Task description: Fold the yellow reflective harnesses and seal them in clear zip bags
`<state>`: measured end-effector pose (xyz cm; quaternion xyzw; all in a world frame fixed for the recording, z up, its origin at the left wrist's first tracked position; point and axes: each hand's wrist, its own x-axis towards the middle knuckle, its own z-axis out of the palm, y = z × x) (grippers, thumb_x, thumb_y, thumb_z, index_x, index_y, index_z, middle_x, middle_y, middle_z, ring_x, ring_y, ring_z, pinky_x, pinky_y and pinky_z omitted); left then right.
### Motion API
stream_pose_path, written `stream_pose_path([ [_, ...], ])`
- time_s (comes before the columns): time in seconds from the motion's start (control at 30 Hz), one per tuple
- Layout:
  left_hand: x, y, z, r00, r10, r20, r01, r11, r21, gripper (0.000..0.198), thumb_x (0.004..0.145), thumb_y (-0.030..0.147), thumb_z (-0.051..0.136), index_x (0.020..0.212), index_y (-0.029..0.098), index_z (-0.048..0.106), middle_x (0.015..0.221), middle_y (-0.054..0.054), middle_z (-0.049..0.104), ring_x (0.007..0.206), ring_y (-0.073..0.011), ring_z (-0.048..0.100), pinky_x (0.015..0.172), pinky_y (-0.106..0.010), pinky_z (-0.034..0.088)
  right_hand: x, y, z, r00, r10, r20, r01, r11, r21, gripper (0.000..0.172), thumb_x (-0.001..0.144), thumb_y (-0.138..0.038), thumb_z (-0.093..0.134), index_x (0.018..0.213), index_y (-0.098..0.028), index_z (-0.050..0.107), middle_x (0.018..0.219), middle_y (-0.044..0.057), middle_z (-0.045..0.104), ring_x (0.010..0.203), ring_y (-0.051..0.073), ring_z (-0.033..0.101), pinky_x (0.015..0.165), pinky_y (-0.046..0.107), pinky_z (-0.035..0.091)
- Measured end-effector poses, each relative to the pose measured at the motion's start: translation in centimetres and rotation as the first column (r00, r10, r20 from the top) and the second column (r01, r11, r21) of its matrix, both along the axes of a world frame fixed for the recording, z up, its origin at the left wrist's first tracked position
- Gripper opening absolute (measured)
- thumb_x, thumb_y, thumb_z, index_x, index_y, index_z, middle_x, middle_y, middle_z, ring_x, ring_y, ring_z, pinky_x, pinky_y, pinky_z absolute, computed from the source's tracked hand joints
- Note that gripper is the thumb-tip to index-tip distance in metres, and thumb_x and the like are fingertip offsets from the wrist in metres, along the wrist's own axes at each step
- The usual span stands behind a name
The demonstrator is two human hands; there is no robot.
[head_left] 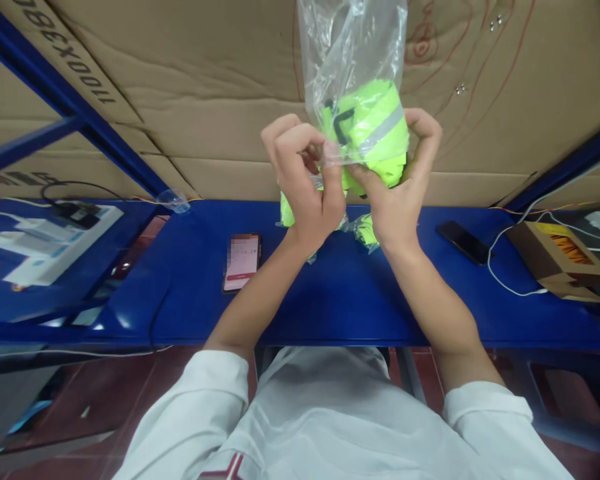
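Above the blue shelf I hold a clear plastic bag (353, 40) with a folded neon-yellow reflective vest (380, 120) at its lower end. The vest has a grey reflective stripe and black trim. My left hand (313, 177) pinches the bag's edge between thumb and fingers. My right hand (403, 180) grips the vest from its right side, thumb in front and fingers behind. Behind and below my hands, more neon-yellow bundles (365, 230) in clear plastic lie on the shelf, partly hidden.
A phone with a lit screen (243, 262) lies left on the blue shelf (330, 300). A dark phone (463, 242), a white cable and an open cardboard box (560, 260) are at right. A white power strip (65, 243) sits far left. Cardboard (205, 80) stands behind.
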<state>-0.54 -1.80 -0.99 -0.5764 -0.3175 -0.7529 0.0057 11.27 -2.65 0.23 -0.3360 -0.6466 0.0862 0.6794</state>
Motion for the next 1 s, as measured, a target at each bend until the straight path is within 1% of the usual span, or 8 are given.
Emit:
stream_pose_path([
  [0.1,0.4,0.1,-0.1,0.999,-0.038,0.005,0.038,0.999,-0.018,0.032,0.109,0.062,0.050,0.104,0.031,0.053,0.113,-0.011,0.059,0.116,-0.0296,0.062,0.094,-0.050,0.058,-0.4,0.3,-0.2,1.000,0.009,-0.030,-0.007,0.998,0.069,0.051,0.088,-0.037,0.065,0.131,-0.029,0.039,0.138,0.012,0.053,0.129,0.031,0.062,0.113,0.043,0.055],
  [0.17,0.7,0.4,-0.7,0.997,-0.068,-0.020,0.068,0.998,-0.014,0.035,0.110,0.064,0.047,0.108,0.030,0.051,0.112,-0.010,0.059,0.117,-0.0279,0.062,0.100,-0.047,0.056,-0.3,0.6,-0.5,0.997,-0.075,0.010,0.075,0.996,0.050,0.052,0.093,-0.035,0.064,0.138,-0.028,0.038,0.143,0.013,0.051,0.136,0.031,0.059,0.118,0.042,0.052],
  [0.43,2.3,1.0,-2.2,0.947,-0.195,-0.254,0.203,0.979,0.003,0.017,0.108,0.048,0.060,0.109,0.030,0.061,0.103,-0.007,0.058,0.093,-0.0241,0.058,0.086,-0.041,0.050,2.8,3.0,0.1,0.913,-0.353,0.204,0.365,0.931,-0.023,0.067,0.110,-0.042,0.054,0.170,-0.032,0.026,0.155,0.011,0.051,0.148,0.029,0.050,0.128,0.046,0.046],
  [0.53,2.5,1.3,-1.2,0.943,-0.316,-0.100,0.322,0.946,0.041,0.037,0.099,0.057,0.072,0.120,0.034,0.054,0.119,-0.006,0.055,0.103,-0.0228,0.061,0.090,-0.039,0.054,3.6,3.1,0.7,0.918,-0.305,0.255,0.333,0.940,-0.074,0.074,0.111,-0.041,0.054,0.175,-0.038,0.017,0.161,0.008,0.047,0.152,0.027,0.048,0.127,0.044,0.048],
  [0.63,2.3,1.5,0.2,0.810,-0.534,0.243,0.559,0.828,-0.044,0.055,0.095,0.074,0.069,0.129,0.037,0.047,0.135,-0.006,0.058,0.133,-0.0265,0.061,0.109,-0.040,0.056,3.6,2.6,0.9,0.943,-0.197,0.268,0.227,0.970,-0.084,0.081,0.108,-0.044,0.059,0.175,-0.041,0.014,0.167,0.005,0.043,0.159,0.028,0.040,0.132,0.045,0.042],
  [0.77,2.3,0.9,1.6,0.526,-0.732,0.432,0.837,0.536,-0.111,0.034,0.113,0.051,0.043,0.137,0.032,0.056,0.148,-0.004,0.064,0.151,-0.0259,0.055,0.132,-0.046,0.043,2.8,1.2,0.5,0.896,-0.055,0.440,0.132,0.980,-0.147,0.116,0.089,-0.056,0.086,0.177,-0.040,0.013,0.173,0.003,0.040,0.169,0.035,0.020,0.138,0.053,0.031],
  [0.9,3.6,-0.2,1.2,0.438,-0.679,0.588,0.876,0.468,-0.113,0.037,0.116,0.046,0.039,0.141,0.027,0.060,0.151,-0.004,0.067,0.156,-0.0255,0.052,0.136,-0.049,0.039,2.0,0.7,-0.4,0.719,-0.002,0.695,0.163,0.973,-0.166,0.122,0.079,-0.065,0.092,0.175,-0.049,0.019,0.166,-0.003,0.048,0.172,0.033,0.001,0.142,0.056,0.023],
  [1.0,4.8,-0.7,0.4,0.374,-0.636,0.675,0.909,0.395,-0.131,0.037,0.112,0.053,0.053,0.134,0.026,0.066,0.155,-0.006,0.065,0.160,-0.0285,0.047,0.137,-0.047,0.037,1.7,1.5,-0.9,0.789,-0.154,0.595,0.258,0.962,-0.094,0.122,0.085,-0.069,0.085,0.177,-0.047,0.007,0.171,-0.002,0.041,0.172,0.032,-0.001,0.142,0.057,0.022],
])
